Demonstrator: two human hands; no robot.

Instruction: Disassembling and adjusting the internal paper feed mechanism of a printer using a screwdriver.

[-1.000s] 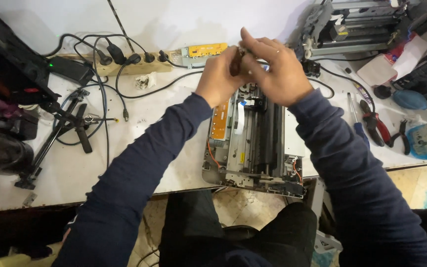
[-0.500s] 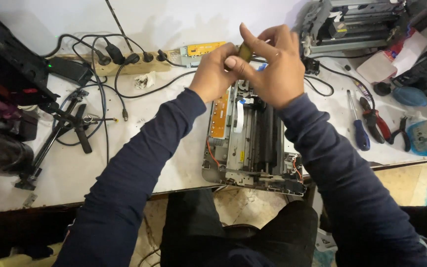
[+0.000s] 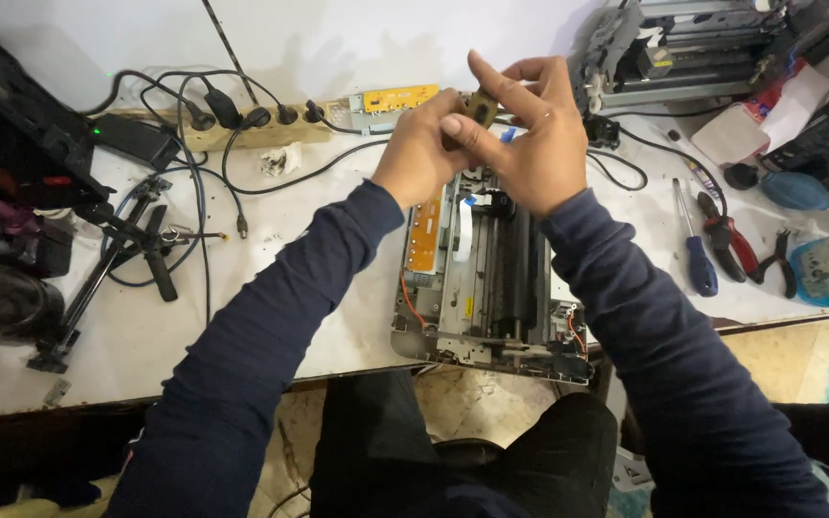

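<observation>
holding a small dark part (image 3: pixel 480 105) between both sets of fingertips, the hands met above the far end of an opened printer chassis (image 3: pixel 491 288). left hand (image 3: pixel 421 153) was curled, fingers pinching the part from its left side; right hand (image 3: pixel 530 144) gripped it from the right with thumb and middle fingers, forefinger sticking up free. what the part was, could not tell: it was mostly hidden by the fingers. directly below the hands lay the chassis with a white ribbon cable (image 3: pixel 462 230) and an orange circuit board (image 3: pixel 426 230) along its left side. beyond the left hand, a yellow board (image 3: pixel 397 97) and a power strip (image 3: pixel 242 129) with black plugs. right of the right hand, well apart, a blue-handled screwdriver (image 3: pixel 695 251), red-handled pliers (image 3: pixel 727 242) and black cutters (image 3: pixel 775 264) lay on the white bench (image 3: pixel 271 288). beyond the right hand stood another stripped printer mechanism (image 3: pixel 683 48).
</observation>
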